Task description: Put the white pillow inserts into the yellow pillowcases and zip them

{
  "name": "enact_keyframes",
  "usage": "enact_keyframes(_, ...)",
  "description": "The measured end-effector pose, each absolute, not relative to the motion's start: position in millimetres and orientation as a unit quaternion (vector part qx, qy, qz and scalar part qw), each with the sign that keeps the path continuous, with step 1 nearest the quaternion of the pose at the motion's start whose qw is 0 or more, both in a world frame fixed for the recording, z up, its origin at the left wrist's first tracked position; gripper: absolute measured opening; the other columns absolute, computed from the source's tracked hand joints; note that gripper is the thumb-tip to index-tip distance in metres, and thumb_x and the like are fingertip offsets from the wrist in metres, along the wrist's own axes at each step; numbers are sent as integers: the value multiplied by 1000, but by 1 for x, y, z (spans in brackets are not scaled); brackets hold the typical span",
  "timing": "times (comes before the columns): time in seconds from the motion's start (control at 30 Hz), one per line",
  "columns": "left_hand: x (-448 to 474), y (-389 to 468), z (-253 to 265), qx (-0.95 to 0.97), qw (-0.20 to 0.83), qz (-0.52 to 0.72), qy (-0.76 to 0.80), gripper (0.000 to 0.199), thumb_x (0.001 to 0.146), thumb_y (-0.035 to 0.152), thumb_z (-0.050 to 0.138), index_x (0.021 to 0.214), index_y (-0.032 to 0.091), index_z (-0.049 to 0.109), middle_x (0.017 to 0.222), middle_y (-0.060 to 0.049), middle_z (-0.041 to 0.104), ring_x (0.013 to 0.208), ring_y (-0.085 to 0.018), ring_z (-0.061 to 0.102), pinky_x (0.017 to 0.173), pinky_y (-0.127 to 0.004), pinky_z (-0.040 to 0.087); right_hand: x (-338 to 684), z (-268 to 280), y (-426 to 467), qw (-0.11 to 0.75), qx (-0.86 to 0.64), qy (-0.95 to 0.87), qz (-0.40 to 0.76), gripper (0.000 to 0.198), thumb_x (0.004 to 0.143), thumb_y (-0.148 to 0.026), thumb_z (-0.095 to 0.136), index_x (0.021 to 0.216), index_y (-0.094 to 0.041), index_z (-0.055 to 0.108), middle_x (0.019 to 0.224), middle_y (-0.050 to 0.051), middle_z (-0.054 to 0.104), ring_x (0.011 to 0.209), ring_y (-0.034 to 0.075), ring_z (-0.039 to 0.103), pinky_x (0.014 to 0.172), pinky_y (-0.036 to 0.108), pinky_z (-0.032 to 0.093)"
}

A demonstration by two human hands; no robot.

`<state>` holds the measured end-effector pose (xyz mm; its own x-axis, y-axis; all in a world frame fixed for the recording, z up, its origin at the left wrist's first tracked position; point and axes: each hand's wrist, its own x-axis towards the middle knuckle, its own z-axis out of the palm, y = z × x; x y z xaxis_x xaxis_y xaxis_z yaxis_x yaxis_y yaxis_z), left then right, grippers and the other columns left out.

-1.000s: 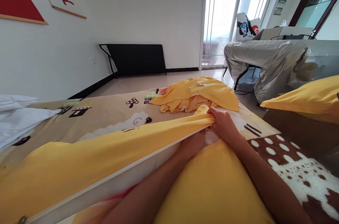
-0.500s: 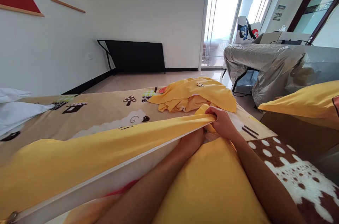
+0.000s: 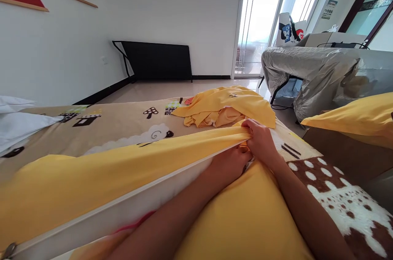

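Note:
A yellow zippered fabric cover (image 3: pixel 101 174) stretches across the front, its long opening showing a pale inner side. A metal zipper pull (image 3: pixel 10 248) shows at the lower left. My right hand (image 3: pixel 260 141) is closed on the cover's far right corner, pinching the folded edge. My left hand (image 3: pixel 231 161) lies just below it in the opening, against the corner. Its fingers are curled and partly hidden; what they hold cannot be made out. Smooth yellow fabric (image 3: pixel 245 219) bulges between my forearms.
Beyond my hands, a crumpled yellow cloth (image 3: pixel 227 106) lies on the patterned bed blanket (image 3: pixel 123 123). White fabric (image 3: pixel 24 129) is at the left edge. To the right are a yellow pillow (image 3: pixel 356 118) over a brown box (image 3: pixel 337 149) and a plastic-covered table (image 3: pixel 310 61).
My left hand has slid slightly right, and its curled fingers now show beside my right hand. The right hand keeps its grip on the corner. The view has tilted down a little.

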<state>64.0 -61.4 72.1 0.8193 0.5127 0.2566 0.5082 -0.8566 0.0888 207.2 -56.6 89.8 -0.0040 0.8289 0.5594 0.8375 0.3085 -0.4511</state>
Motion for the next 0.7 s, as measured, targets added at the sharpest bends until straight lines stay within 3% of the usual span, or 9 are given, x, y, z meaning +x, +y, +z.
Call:
enact_keyframes(0.13,64,-60,75,960,15,113,256,19,86,18,46,95,20,62,94,-6,69,87,-22,64,77,-35,52,208,90,-58,431,-538,-721,69,41,53,-5,39,87,-20,57,81,0,63,75,15,55,67,23,38)
enact_keyframes(0.23,72,-64,77,954,-5,107,278,21,85,13,43,91,15,63,92,-10,69,89,-25,65,88,-41,49,210,90,-59,460,-508,-721,105,42,53,-5,38,88,-19,56,81,-2,63,74,13,55,66,22,39)
enact_keyframes(0.33,81,-63,77,920,8,152,362,25,84,11,42,100,11,61,107,-16,65,102,-27,61,96,-45,43,213,89,-57,460,-505,-722,109,39,56,-5,39,87,-19,57,80,-2,64,73,13,55,66,22,39)
enact_keyframes(0.4,80,-57,77,900,67,210,376,27,84,16,43,107,13,58,115,-14,62,106,-26,57,96,-42,43,214,89,-54,451,-503,-726,128,34,57,-6,42,85,-18,58,78,-2,63,72,13,55,64,21,39)
enact_keyframes(0.53,59,-37,78,889,271,226,292,23,77,24,52,98,21,60,102,-3,66,94,-21,59,88,-33,47,215,87,-49,453,-482,-722,204,26,61,-10,51,84,-17,60,78,0,64,72,14,57,64,22,42)
enact_keyframes(0.7,37,-14,69,838,343,203,374,53,68,19,57,121,26,55,124,-2,61,114,-29,53,104,-46,37,218,89,-50,451,-468,-717,251,38,59,-9,58,95,-18,62,94,3,67,86,18,62,76,26,46)
